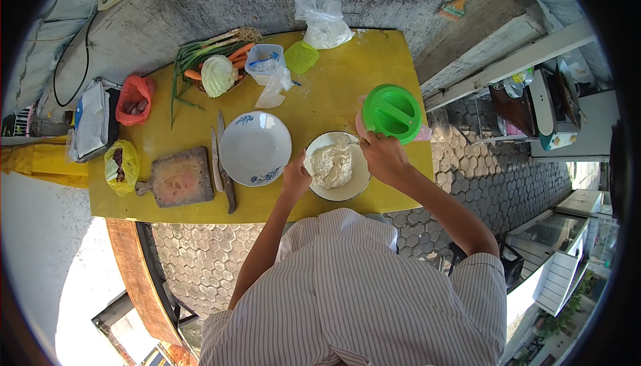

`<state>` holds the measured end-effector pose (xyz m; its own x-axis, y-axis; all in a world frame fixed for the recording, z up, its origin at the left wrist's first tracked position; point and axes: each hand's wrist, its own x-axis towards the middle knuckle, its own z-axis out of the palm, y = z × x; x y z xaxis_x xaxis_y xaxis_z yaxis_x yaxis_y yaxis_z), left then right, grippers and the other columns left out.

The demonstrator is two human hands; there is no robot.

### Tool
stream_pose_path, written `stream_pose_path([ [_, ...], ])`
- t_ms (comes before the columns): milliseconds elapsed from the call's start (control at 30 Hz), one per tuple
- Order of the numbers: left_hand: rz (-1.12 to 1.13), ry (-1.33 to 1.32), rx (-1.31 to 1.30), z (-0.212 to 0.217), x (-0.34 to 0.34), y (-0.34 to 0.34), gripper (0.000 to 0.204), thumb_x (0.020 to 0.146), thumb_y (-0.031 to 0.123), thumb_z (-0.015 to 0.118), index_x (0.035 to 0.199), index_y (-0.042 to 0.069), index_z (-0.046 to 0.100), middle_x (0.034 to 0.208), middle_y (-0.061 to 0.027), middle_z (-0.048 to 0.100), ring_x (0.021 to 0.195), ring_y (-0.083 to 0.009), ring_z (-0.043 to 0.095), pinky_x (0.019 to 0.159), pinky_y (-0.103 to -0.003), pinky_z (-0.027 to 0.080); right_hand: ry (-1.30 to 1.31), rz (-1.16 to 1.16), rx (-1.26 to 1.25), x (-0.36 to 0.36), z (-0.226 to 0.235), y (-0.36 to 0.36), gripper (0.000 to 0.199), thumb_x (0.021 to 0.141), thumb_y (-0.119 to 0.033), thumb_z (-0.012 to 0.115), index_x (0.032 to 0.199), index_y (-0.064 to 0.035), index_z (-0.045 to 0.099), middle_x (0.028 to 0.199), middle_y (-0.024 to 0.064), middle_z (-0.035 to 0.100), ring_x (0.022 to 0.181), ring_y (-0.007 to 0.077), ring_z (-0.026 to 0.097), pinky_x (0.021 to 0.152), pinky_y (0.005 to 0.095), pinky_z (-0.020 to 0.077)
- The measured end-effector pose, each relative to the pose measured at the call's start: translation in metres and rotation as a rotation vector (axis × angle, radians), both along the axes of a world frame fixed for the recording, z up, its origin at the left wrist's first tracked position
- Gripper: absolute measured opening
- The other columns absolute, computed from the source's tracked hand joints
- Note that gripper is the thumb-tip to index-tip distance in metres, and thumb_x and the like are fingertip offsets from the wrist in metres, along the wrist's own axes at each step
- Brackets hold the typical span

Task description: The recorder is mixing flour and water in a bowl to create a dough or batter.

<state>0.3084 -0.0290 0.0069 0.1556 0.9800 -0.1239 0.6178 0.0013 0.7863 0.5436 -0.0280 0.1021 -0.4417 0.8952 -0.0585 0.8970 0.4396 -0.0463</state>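
Note:
A white bowl (360, 178) with a thin dark rim stands at the table's front edge, holding a lumpy pale batter (332, 166). My left hand (296, 177) grips its left rim, fingers closed. Over the right side, my right hand (384, 156) is closed round a spoon, mostly hidden by the fingers and batter. Left of the bowl sits a wide white dish (256, 146) with blue flowers inside. Just behind my right hand is a pitcher with a green lid (392, 114).
Two knives (218, 159) lie beside a worn wooden cutting board (181, 177). Behind are a cabbage (219, 76), carrots, green onions, a clear plastic tub (265, 59), a green lid (302, 57) and a bag of white powder (325, 24). Red (135, 101) and yellow bags (121, 168) stand at left.

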Motion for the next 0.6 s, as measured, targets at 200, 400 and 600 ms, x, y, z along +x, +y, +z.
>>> stream_pose_path([
  [200,-0.019,0.027,-0.097,-0.016,-0.005,-0.002,0.04,0.084,-0.001,0.041,0.123,0.001,0.051,0.086,-0.021,0.059,0.063,-0.0262,0.063,0.05,-0.034,0.053,-0.067,-0.126,-0.062,-0.006,0.006,-0.007,0.006,0.066,-0.006,0.06,0.071,-0.0027,0.062,0.079,0.014,0.059,0.072,0.0249,0.062,0.059,0.0346,0.0495],
  [400,0.079,-0.12,-0.244,-0.015,-0.001,-0.009,0.04,0.088,0.002,0.039,0.127,0.002,0.046,0.1,-0.0204,0.06,0.075,-0.0292,0.065,0.045,-0.034,0.057,0.004,-0.227,-0.226,0.003,-0.003,-0.041,0.007,0.067,-0.004,0.058,0.074,-0.0024,0.058,0.069,0.0148,0.06,0.061,0.0287,0.063,0.054,0.0372,0.0499],
  [600,0.096,-0.129,-0.086,0.007,0.004,-0.009,0.04,0.087,0.002,0.039,0.126,0.0,0.047,0.073,-0.0184,0.061,0.059,-0.0256,0.063,0.045,-0.035,0.055,-0.015,-0.198,-0.423,-0.015,0.006,-0.074,0.006,0.069,-0.005,0.058,0.074,-0.003,0.057,0.067,0.0143,0.061,0.062,0.0287,0.064,0.054,0.0373,0.0498],
])
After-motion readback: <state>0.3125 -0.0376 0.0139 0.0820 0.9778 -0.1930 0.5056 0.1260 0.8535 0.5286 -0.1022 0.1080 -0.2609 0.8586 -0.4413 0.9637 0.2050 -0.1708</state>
